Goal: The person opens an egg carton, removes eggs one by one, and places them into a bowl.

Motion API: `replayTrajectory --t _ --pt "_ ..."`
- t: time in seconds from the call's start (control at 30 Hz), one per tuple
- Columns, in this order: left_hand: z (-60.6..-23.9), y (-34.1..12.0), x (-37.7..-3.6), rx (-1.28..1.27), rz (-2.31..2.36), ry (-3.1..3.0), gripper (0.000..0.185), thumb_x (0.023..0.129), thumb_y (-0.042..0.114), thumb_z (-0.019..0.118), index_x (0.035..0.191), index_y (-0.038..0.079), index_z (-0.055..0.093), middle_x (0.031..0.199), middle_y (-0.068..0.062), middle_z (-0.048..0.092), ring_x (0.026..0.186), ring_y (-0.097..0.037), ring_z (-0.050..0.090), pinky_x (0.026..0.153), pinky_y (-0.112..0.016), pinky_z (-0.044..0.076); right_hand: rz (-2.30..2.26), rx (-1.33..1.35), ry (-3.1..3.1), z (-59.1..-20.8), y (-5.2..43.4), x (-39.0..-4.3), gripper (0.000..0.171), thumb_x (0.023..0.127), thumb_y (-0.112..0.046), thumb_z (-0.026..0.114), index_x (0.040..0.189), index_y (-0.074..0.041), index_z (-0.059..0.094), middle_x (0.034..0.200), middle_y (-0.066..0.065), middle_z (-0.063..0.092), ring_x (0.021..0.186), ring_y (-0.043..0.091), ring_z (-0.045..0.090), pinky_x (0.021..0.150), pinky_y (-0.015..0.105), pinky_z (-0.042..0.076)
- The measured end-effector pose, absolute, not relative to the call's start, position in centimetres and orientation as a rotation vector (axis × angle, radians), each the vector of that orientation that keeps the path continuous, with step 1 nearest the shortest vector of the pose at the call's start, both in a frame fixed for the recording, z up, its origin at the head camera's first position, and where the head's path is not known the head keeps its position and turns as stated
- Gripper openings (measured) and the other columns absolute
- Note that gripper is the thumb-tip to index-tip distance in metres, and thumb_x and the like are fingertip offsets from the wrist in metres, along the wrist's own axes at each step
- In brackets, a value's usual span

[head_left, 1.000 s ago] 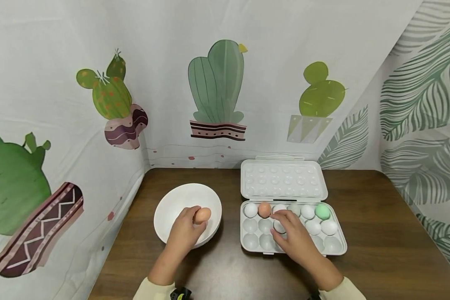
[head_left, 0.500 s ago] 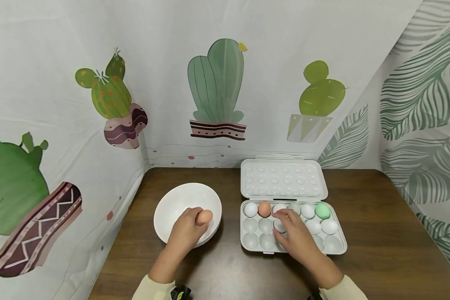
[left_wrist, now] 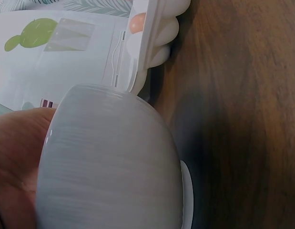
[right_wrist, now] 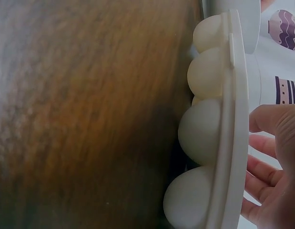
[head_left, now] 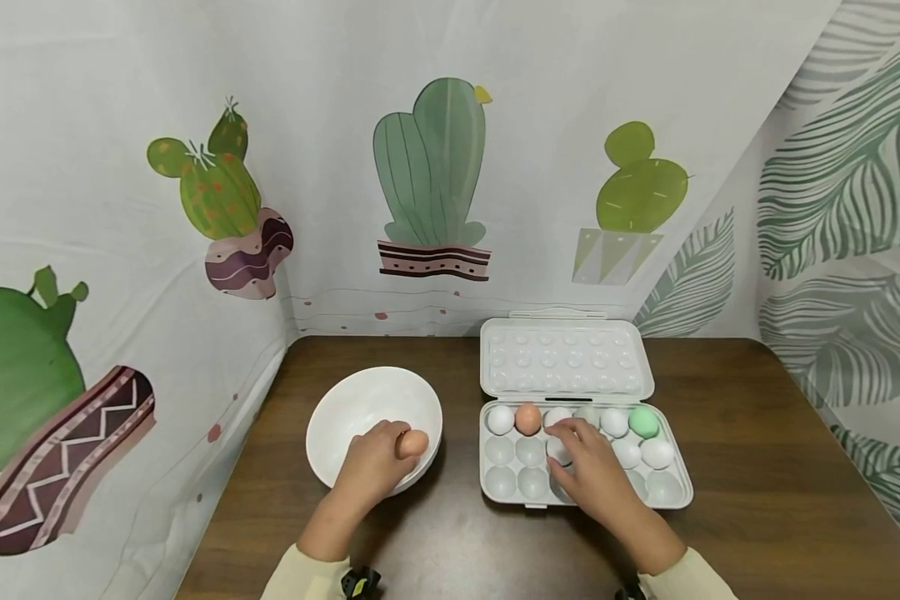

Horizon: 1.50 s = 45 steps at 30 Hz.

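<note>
Brown egg sits pinched in the fingertips of the left hand, over the right-hand rim of the white bowl, lower centre-left of the head view. The bowl stands on the dark wooden table, and in the left wrist view its outer wall fills the frame beside the palm. The right hand lies over the middle of the open egg tray, right of centre, its fingers curled around a white egg in the middle row. In the far row of the tray sit white eggs, another brown egg and a green egg. The tray lid stands open behind.
</note>
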<state>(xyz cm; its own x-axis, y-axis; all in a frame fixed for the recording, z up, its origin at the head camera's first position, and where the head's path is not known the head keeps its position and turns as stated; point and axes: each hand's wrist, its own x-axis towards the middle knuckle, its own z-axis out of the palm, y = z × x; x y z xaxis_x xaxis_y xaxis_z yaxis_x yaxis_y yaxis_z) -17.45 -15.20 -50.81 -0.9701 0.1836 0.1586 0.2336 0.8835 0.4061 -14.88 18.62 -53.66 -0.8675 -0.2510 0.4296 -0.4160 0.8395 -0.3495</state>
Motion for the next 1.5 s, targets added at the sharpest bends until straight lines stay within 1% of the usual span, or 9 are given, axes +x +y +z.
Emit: replayTrajectory --t 0.23,0.4,0.53,0.63,0.73,1.0,1.1,1.3,1.5 --pt "-50.77 -15.13 -17.54 -0.342 -0.622 -2.99 0.035 0.076 0.02 0.081 0.108 0.008 0.072 0.094 -0.007 0.072 0.085 -0.024 0.066 0.078 -0.046 0.048 0.6 0.501 -2.647 -53.9 18.6 -15.01 0.039 0.078 -0.012 0.083 0.114 -0.005 0.069 0.116 0.014 0.064 0.113 0.035 0.062 0.095 0.054 0.049" --pt "-50.8 -15.06 -17.61 -0.367 -0.609 -3.014 0.03 0.079 0.022 0.079 0.106 0.01 0.073 0.093 -0.005 0.072 0.085 -0.024 0.067 0.075 -0.046 0.048 0.577 0.496 -2.673 -53.81 18.62 -15.12 0.038 0.078 -0.011 0.083 0.112 -0.006 0.07 0.115 0.014 0.064 0.111 0.036 0.062 0.095 0.054 0.048" --pt "-50.75 -15.03 -17.76 -0.383 -0.598 -3.042 0.029 0.08 0.022 0.079 0.105 0.01 0.073 0.094 -0.006 0.072 0.086 -0.025 0.067 0.074 -0.046 0.048 0.558 0.5 -2.693 -53.88 18.73 -15.2 0.035 0.078 -0.007 0.079 0.111 -0.005 0.071 0.115 0.014 0.064 0.11 0.037 0.062 0.095 0.053 0.048" --pt "-50.6 -15.04 -17.86 -0.381 -0.601 -3.069 0.03 0.08 0.021 0.078 0.106 0.009 0.073 0.096 -0.007 0.073 0.088 -0.025 0.067 0.076 -0.048 0.049 0.537 0.508 -2.697 -53.99 18.8 -15.24 0.034 0.077 -0.005 0.076 0.111 -0.005 0.071 0.114 0.015 0.064 0.11 0.038 0.062 0.095 0.054 0.048" --pt "-50.46 -15.04 -17.94 -0.368 -0.622 -3.102 0.029 0.081 0.02 0.076 0.107 0.008 0.072 0.099 -0.007 0.073 0.09 -0.026 0.067 0.079 -0.049 0.05 0.512 0.518 -2.7 -54.0 18.83 -15.29 0.034 0.077 -0.004 0.076 0.111 -0.005 0.071 0.114 0.015 0.064 0.109 0.038 0.062 0.096 0.054 0.048" --pt "-50.16 -15.01 -17.86 -0.282 -0.668 -3.154 0.024 0.084 0.019 0.07 0.105 0.007 0.07 0.098 -0.009 0.072 0.085 -0.025 0.066 0.081 -0.047 0.053 0.468 0.557 -2.686 -53.73 18.81 -15.33 0.036 0.073 -0.001 0.076 0.108 -0.005 0.071 0.109 0.013 0.063 0.104 0.037 0.062 0.093 0.054 0.049" --pt "-50.08 -15.0 -17.82 -0.27 -0.674 -3.157 0.027 0.084 0.02 0.07 0.107 0.006 0.07 0.1 -0.011 0.072 0.088 -0.027 0.067 0.082 -0.047 0.054 0.47 0.554 -2.687 -53.66 18.85 -15.33 0.036 0.073 -0.001 0.076 0.108 -0.005 0.071 0.109 0.014 0.062 0.104 0.037 0.062 0.093 0.054 0.049" --pt "-50.15 -15.07 -17.85 -0.254 -0.668 -3.165 0.04 0.081 0.02 0.073 0.116 0.002 0.069 0.109 -0.015 0.072 0.1 -0.033 0.069 0.09 -0.049 0.054 0.48 0.543 -2.693 -53.53 18.91 -15.34 0.036 0.073 -0.002 0.078 0.108 -0.005 0.07 0.109 0.014 0.062 0.104 0.036 0.062 0.092 0.054 0.049" --pt "-50.32 -15.19 -17.87 -0.238 -0.695 -3.168 0.044 0.078 0.018 0.075 0.118 0.001 0.067 0.11 -0.017 0.072 0.101 -0.034 0.068 0.091 -0.049 0.054 0.477 0.561 -2.662 -53.6 19.07 -15.37 0.036 0.071 -0.001 0.079 0.106 -0.006 0.071 0.107 0.013 0.062 0.103 0.035 0.062 0.09 0.054 0.049"
